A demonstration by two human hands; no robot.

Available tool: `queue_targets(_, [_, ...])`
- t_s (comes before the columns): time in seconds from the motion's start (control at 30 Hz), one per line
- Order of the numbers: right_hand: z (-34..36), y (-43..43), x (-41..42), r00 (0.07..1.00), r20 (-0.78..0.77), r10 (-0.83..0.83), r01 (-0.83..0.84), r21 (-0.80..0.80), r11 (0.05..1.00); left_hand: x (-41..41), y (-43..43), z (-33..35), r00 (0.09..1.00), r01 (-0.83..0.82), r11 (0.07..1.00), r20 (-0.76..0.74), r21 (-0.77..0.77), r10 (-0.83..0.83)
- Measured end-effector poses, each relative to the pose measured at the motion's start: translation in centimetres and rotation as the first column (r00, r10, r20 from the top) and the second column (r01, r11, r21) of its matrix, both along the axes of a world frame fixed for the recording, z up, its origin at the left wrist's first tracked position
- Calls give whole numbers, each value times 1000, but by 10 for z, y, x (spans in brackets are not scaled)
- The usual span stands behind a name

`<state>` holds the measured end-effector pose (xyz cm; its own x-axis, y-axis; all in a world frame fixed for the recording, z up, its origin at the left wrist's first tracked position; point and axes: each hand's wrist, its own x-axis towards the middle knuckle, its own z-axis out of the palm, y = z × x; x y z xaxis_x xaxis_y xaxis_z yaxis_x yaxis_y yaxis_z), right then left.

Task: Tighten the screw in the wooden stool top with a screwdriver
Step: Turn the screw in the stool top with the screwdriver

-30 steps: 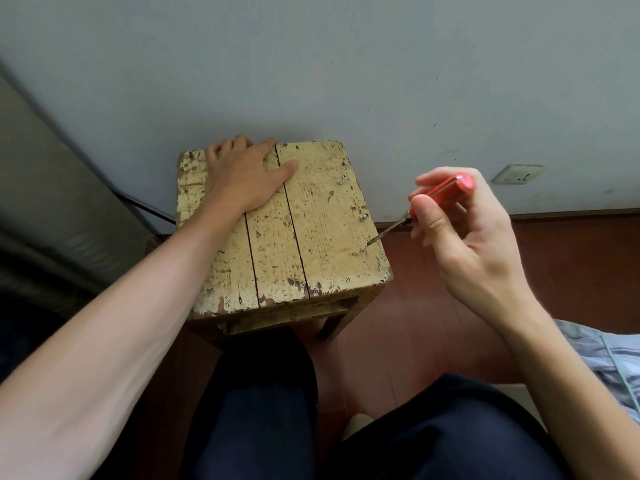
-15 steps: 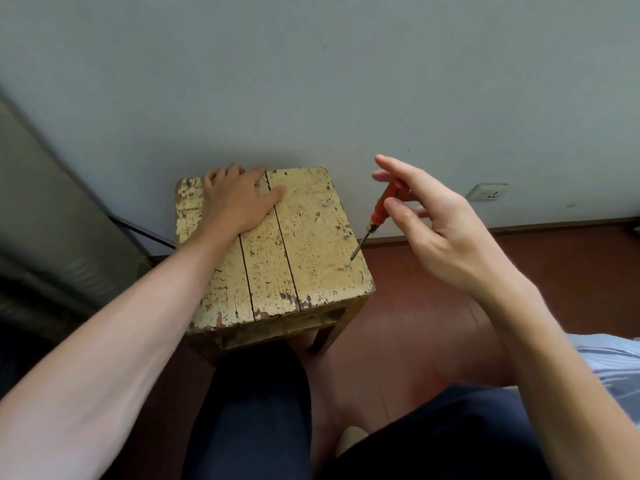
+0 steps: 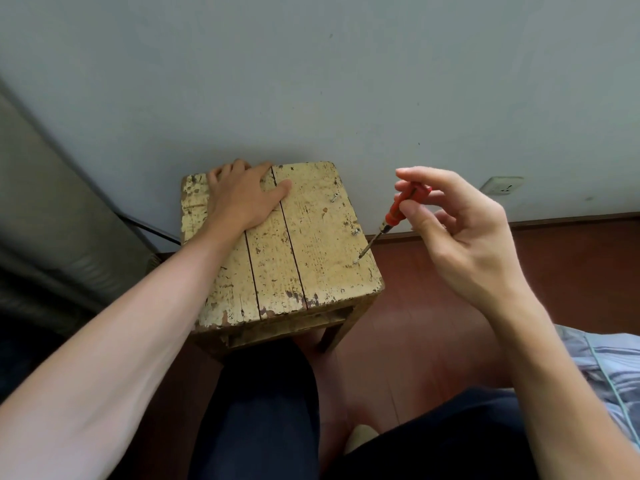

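A worn yellow wooden stool top (image 3: 311, 258) of three planks stands against the wall. My left hand (image 3: 242, 195) presses flat on its far left part. My right hand (image 3: 453, 230) pinches the red handle of a small screwdriver (image 3: 394, 216) between thumb and fingertips. The screwdriver leans down to the left, and its tip sits on a screw (image 3: 356, 261) near the stool's right edge. Two more screws (image 3: 356, 232) (image 3: 334, 198) stick up further back along the same edge.
A grey wall rises behind the stool, with a socket (image 3: 502, 186) low on the right. A dark cable (image 3: 152, 230) runs down at the left. My knees in dark trousers (image 3: 263, 410) flank the stool on the red-brown floor (image 3: 433, 323). Striped cloth (image 3: 602, 362) lies at right.
The right hand turned the screwdriver from nearly flat to steeper, with its tip staying on the screw at the right edge. The view shifted slightly. The left hand stayed put.
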<state>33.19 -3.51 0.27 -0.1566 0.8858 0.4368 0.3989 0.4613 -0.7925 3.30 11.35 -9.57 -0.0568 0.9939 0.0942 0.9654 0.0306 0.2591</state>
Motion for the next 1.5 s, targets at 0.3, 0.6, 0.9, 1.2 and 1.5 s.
queue_targets(0.3, [0,-2,-4,992,93,-86,73,141,987,1,-1,2,1000,-3,1000,14,-1,3])
queue_targets(0.6, [-1,-3,1,994,92,63,-71,82,994,3,-4,5,1000,-9,1000,5,-11,10])
queue_targets(0.9, [1,-6,-4,996,87,-28,17,127,992,4,-5,6,1000,-9,1000,2,-14,9])
queue_targets(1.2, [-1,-7,-2,996,90,4,-14,104,994,3,-5,6,1000,-11,1000,5,-15,11])
queue_targets(1.5, [-1,-7,1,993,110,52,-60,71,996,3,-5,6,1000,-11,1000,10,-12,11])
